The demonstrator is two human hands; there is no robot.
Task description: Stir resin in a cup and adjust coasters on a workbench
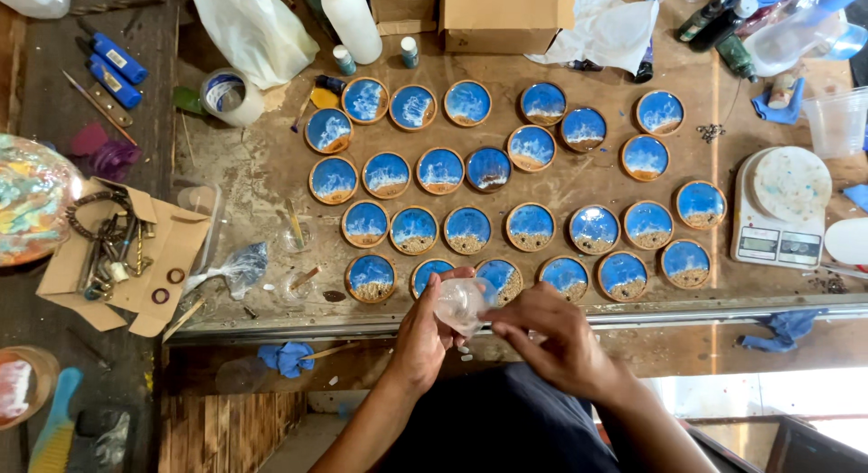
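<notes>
My left hand (423, 333) holds a small clear plastic cup (460, 303) at the near edge of the worktable (262, 165). My right hand (547, 339) pinches something small at the cup's rim; what it pinches is too small to tell. Both hands hover just over the front row of round wooden coasters (467, 230), each filled with blue and white resin and a sandy edge. Several rows of these coasters cover the middle of the table.
A digital scale (779, 206) with a round white disc stands at the right. Cardboard boxes (504, 16), a white bottle (353, 21) and plastic bags line the back. A torn cardboard piece with metal bits (122, 256) lies left. Blue cloths (287, 357) rest on the lower ledge.
</notes>
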